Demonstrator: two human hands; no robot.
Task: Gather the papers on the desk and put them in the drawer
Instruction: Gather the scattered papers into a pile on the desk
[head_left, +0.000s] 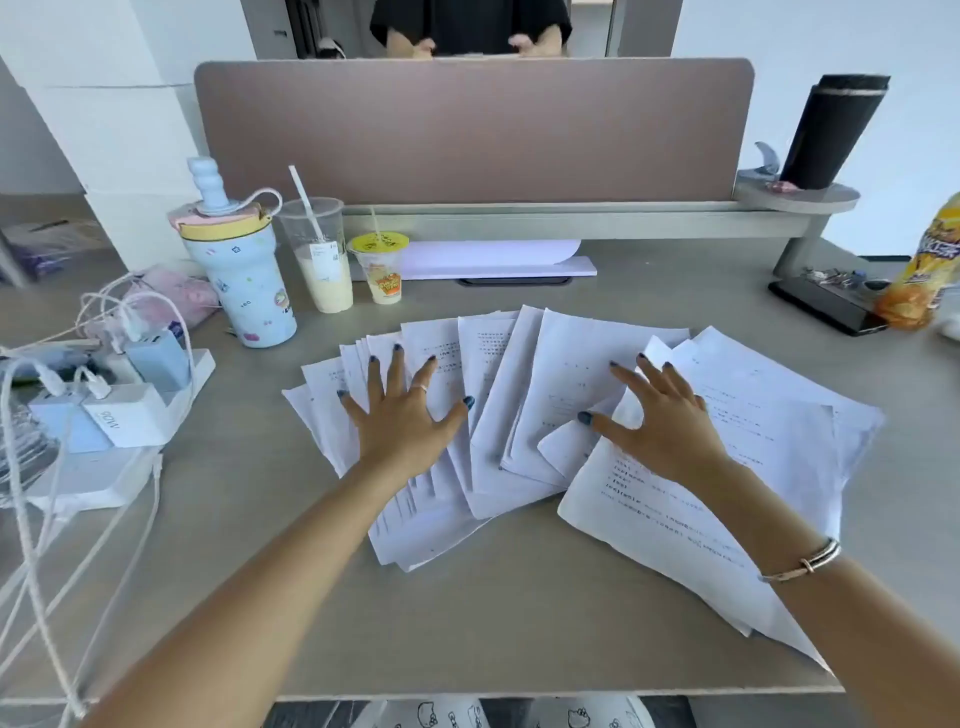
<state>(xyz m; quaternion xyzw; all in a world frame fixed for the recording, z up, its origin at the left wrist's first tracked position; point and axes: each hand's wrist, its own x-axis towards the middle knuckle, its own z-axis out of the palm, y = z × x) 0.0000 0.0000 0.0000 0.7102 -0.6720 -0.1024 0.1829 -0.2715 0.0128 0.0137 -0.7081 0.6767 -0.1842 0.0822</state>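
Note:
Several white printed papers (566, 374) lie fanned out across the middle of the grey desk (519, 613), overlapping one another. My left hand (402, 415) rests flat on the left part of the spread with its fingers apart. My right hand (660, 415) lies on the right part, fingers apart too, thumb on a loose sheet. Neither hand grips a sheet. No drawer is in view.
A blue tumbler (244, 275) and two drink cups (322, 260) stand at the back left. Chargers and white cables (119, 405) crowd the left edge. A brown partition (467, 130) closes the back, with a black flask (826, 130) and a snack bag (924, 270) at right.

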